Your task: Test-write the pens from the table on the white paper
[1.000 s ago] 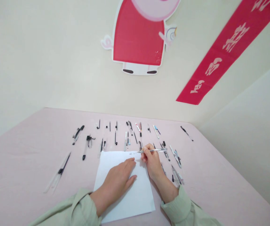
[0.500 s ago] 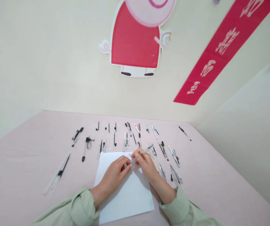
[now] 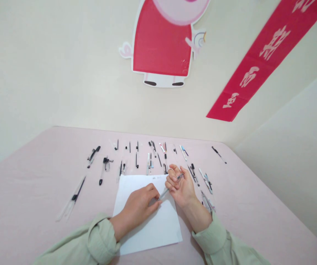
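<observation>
Above the paper, a slim clear-barrelled pen (image 3: 164,193) slants up to the right between my hands. My left hand (image 3: 139,207) pinches its lower end between thumb and fingertips. My right hand (image 3: 183,188) has its palm turned up, with curled fingers around the upper part of the pen. The pen's far end shows by the right index finger. Below both hands lies a white sheet of paper (image 3: 153,232) with small dark marks along its top edge. The pen's tip is hidden by my left fingers.
Taken-apart pens, caps and refills lie in rows behind the paper. A clear barrel with a dark refill (image 3: 77,193) rests at left, a black-capped pen (image 3: 101,173) nearer the paper. More pen parts (image 3: 206,182) lie right. The pink-covered table (image 3: 25,184) meets the wall behind.
My right hand has rolled over from knuckles-up to palm-up and opened its fingers a little around the pen. My left hand keeps its pinch on the lower end. The camera view has shifted slightly.
</observation>
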`<state>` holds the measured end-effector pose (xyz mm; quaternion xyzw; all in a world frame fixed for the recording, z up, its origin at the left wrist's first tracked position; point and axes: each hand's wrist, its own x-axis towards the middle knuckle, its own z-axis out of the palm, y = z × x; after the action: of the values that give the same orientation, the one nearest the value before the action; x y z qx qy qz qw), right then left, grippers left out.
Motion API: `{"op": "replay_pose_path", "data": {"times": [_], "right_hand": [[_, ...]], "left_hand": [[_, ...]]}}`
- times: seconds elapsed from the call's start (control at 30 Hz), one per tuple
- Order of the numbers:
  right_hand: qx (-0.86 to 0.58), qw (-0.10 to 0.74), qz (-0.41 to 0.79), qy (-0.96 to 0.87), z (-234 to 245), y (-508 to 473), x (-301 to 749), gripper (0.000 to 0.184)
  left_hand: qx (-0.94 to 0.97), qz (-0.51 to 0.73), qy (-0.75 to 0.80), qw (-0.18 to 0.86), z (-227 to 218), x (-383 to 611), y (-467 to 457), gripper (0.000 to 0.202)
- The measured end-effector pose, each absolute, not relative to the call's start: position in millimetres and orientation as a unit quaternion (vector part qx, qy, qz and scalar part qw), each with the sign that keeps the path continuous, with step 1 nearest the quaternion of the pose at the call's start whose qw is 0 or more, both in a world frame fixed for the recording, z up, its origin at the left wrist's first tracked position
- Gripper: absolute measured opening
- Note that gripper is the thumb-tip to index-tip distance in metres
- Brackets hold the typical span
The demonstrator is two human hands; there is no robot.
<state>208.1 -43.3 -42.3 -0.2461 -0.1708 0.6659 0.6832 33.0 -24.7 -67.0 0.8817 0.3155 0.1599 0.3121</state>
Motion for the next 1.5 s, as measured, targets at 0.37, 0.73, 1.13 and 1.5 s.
{"op": "replay_pose_path", "data": {"times": [0.37,0.73,1.13,1.5], "right_hand": [[-0.257,0.688,0.656,-0.173,-43,-43,207,0.019],[-0.381,0.660,0.588,-0.271,-53,-45,200,0.017],[-0.473,0.625,0.519,-0.341,-68,-42,198,0.029],[-0.473,0.604,0.528,-0.363,-69,-43,194,0.029]], "left_hand": [[0.866,0.172,0.327,0.338,-65,34,-27,0.011],[0.782,0.298,0.357,0.415,-66,36,-20,0.018],[0.773,0.306,0.360,0.424,-63,36,-19,0.018],[0.772,0.303,0.368,0.421,-65,36,-20,0.018]]}}
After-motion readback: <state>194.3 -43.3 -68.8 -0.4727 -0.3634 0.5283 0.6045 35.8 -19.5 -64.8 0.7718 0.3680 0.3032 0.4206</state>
